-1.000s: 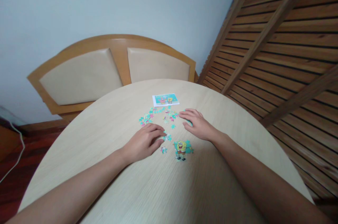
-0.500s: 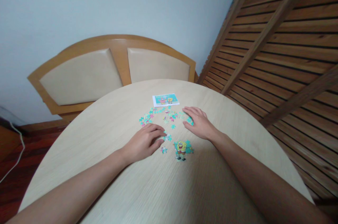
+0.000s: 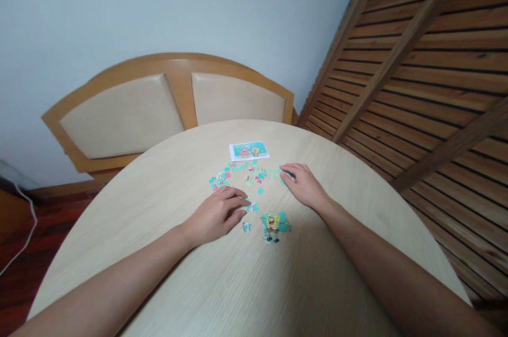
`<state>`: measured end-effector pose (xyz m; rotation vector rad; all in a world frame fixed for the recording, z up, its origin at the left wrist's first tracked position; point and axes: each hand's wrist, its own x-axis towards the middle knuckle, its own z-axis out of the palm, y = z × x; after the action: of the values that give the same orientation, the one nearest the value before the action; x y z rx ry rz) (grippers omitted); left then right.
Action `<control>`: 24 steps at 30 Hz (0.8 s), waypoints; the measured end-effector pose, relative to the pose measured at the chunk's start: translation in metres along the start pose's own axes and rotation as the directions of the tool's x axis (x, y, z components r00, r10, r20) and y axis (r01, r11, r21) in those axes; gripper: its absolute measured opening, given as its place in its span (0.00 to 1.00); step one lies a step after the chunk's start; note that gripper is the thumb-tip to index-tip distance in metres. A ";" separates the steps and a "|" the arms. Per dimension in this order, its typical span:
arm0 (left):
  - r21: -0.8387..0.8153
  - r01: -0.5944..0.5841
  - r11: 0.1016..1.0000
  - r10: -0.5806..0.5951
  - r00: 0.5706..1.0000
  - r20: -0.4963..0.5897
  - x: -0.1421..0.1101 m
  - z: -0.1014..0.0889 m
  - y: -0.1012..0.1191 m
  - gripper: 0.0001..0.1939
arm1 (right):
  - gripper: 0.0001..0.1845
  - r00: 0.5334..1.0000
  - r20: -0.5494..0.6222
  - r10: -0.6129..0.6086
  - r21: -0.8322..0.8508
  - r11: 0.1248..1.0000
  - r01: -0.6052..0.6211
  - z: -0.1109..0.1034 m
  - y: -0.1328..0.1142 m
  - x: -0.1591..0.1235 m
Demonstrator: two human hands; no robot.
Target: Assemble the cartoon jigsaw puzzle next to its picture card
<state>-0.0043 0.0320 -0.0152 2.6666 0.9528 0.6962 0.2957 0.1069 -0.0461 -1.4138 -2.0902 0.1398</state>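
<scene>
My left hand (image 3: 220, 214) rests on the table, thumb and fingers apart, its fingertips at a small joined cluster of teal and white puzzle pieces (image 3: 252, 206). Just below its thumb lies a pink and white puzzle piece group (image 3: 246, 226). My right hand (image 3: 302, 182) is at the right end of the loose puzzle pieces (image 3: 260, 173), thumb and fingertips drawn together at a teal puzzle piece (image 3: 280, 169), partly hidden by the fingers. Between my forearms sits a joined puzzle section (image 3: 273, 223) showing a yellow square cartoon figure on teal.
A printed picture sheet (image 3: 249, 151) with a pink and a yellow cartoon figure lies behind the pieces. The round wooden table (image 3: 166, 183) meets a padded bench back (image 3: 182, 88). A slatted wooden panel (image 3: 397, 78) stands at the right. A white cable (image 3: 34, 215) hangs at the left.
My right hand has drawn back slightly to the right, and its spread fingers have come together around the pieces' right end. My left hand has hardly moved.
</scene>
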 end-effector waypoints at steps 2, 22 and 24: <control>0.003 -0.002 1.000 0.002 1.000 0.000 0.000 0.000 0.000 0.12 | 0.20 1.000 -0.008 -0.001 0.002 1.000 0.001 0.001 0.001 0.000; -0.022 -0.008 1.000 0.008 1.000 -0.015 -0.001 0.000 -0.001 0.12 | 0.14 0.991 -0.054 0.120 0.186 0.977 -0.108 -0.005 0.005 0.003; -0.020 -0.007 1.000 0.007 1.000 -0.005 -0.001 0.000 -0.001 0.13 | 0.15 0.990 -0.043 0.133 0.242 0.963 -0.119 -0.006 0.004 0.003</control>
<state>-0.0054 0.0322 -0.0162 2.6532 0.9334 0.7103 0.3015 0.1098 -0.0417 -1.3849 -1.8650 0.3837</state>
